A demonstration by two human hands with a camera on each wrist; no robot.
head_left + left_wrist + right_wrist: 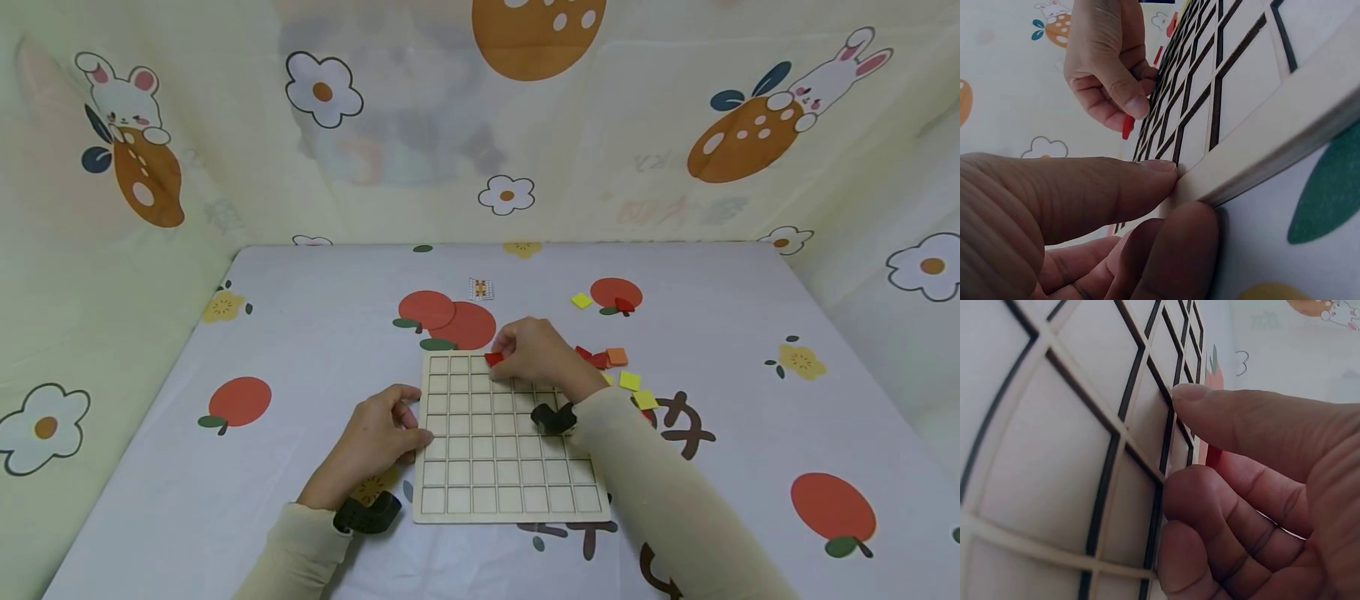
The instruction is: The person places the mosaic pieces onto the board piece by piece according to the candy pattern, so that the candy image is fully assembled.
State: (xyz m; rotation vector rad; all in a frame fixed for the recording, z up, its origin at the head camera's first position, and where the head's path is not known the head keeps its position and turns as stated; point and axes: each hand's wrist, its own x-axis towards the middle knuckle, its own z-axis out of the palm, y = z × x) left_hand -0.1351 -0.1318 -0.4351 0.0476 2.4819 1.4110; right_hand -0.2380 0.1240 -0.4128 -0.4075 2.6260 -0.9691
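A pale wooden board (483, 473) with a grid of square cells lies on the table. My left hand (375, 429) grips its left edge, thumb on the top rim and fingers against the side, as the left wrist view shows at the rim (1260, 137). Over the far rows, my right hand (536, 358) pinches a small red tile (492, 359) between thumb and fingers. The left wrist view shows this red tile (1127, 127) poking out below the right thumb. In the right wrist view the fingers hide most of it. Visible grid cells hold no tiles.
Right of the board lie loose tiles: yellow (630, 381), orange (617, 357) and red (599, 361), partly behind the right forearm. Farther back are a yellow tile (581, 301) and a red one (624, 306). A small patterned card (481, 289) lies beyond the board.
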